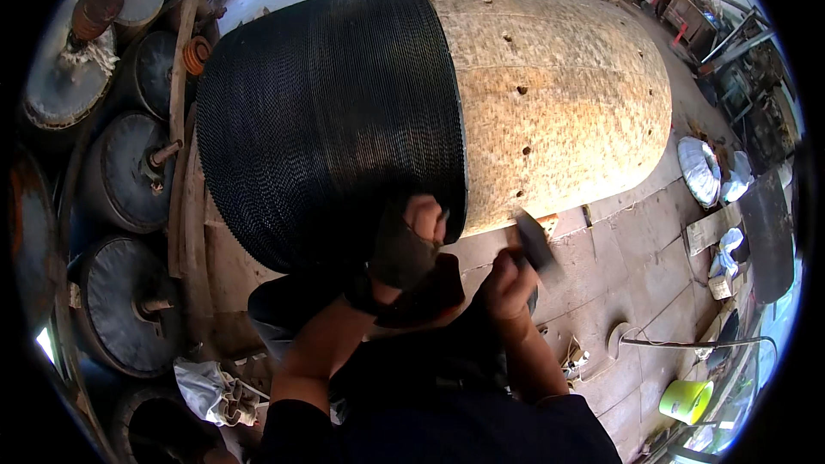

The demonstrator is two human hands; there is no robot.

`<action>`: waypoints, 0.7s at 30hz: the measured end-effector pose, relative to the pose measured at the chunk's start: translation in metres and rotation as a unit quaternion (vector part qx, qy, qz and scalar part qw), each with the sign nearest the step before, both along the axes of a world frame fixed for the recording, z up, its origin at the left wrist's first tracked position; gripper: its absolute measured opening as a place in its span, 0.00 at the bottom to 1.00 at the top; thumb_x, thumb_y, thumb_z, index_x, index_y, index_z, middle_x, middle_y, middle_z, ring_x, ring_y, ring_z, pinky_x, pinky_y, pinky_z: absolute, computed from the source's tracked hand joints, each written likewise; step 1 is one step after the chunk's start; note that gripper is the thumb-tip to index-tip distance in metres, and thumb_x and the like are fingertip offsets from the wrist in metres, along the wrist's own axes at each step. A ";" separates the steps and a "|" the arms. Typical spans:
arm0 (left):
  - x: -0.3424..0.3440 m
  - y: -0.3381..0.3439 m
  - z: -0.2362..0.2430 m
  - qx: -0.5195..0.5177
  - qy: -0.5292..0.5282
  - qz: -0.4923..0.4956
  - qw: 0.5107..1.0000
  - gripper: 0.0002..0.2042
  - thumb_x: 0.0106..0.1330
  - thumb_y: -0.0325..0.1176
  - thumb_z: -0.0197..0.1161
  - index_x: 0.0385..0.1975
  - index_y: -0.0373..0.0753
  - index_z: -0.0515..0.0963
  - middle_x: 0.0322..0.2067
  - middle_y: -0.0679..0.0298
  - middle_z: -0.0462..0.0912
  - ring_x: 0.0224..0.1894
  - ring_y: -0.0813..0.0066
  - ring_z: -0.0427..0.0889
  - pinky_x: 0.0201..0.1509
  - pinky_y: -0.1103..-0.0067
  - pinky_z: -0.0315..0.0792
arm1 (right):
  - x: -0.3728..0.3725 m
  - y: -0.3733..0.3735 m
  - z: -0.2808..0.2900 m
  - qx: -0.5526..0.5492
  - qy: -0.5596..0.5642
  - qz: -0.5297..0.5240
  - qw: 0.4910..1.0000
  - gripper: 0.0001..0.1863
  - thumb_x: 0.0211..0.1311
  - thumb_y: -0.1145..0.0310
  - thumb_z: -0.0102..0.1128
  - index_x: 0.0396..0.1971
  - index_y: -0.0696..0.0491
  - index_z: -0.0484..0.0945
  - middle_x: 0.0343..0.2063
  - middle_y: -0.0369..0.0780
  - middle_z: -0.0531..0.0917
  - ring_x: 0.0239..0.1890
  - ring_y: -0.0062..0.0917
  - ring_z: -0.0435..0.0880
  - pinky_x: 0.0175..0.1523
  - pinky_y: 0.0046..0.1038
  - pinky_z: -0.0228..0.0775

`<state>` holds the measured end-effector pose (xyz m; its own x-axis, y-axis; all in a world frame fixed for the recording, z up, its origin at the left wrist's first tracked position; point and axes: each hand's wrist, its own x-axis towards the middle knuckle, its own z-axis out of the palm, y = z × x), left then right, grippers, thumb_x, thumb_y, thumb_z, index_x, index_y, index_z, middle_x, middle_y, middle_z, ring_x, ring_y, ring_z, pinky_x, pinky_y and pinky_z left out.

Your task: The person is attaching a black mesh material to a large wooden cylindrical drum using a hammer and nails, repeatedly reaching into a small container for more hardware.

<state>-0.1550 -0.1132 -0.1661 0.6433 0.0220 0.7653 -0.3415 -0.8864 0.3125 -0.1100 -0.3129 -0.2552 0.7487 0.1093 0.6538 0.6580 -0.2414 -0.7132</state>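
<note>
A large drum lies across in front of me. Its left part is covered by closely ridged black material (331, 112), and its right part is a bare, speckled tan wooden surface (563, 103) with several dark holes. My left hand (411, 245), in a dark fingerless glove, is at the lower right edge of the black covering. Its fingers are curled closed; whatever they pinch is hidden. My right hand (509, 282) grips what looks like a hammer (536, 245), its dark head raised beside the drum's lower edge and slightly blurred. The hammer's handle is mostly hidden by the fist.
Several dark round rollers (133, 172) with protruding shafts line the left side, beside long wooden boards (180, 94). A white sack (215, 391) lies at lower left. To the right are a wrapped white coil (699, 172), a bent metal rod (687, 344) and a lime-green bucket (686, 400).
</note>
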 end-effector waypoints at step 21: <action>0.055 0.053 0.023 0.178 -0.193 0.057 0.963 0.21 0.58 0.18 0.65 0.53 0.38 0.77 0.44 0.56 0.79 0.39 0.60 0.81 0.46 0.62 0.77 | -0.018 0.000 0.021 0.040 0.050 0.038 0.997 0.13 0.75 0.66 0.46 0.33 0.61 0.72 0.20 0.39 0.76 0.21 0.24 0.73 0.26 0.29 0.62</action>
<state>-0.1000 -0.0603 -0.1427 0.3175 -0.2328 0.9192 -0.2649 -0.9526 -0.1498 -0.1275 -0.3130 -0.2337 0.8019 0.1188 0.5856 0.5973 -0.1333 -0.7909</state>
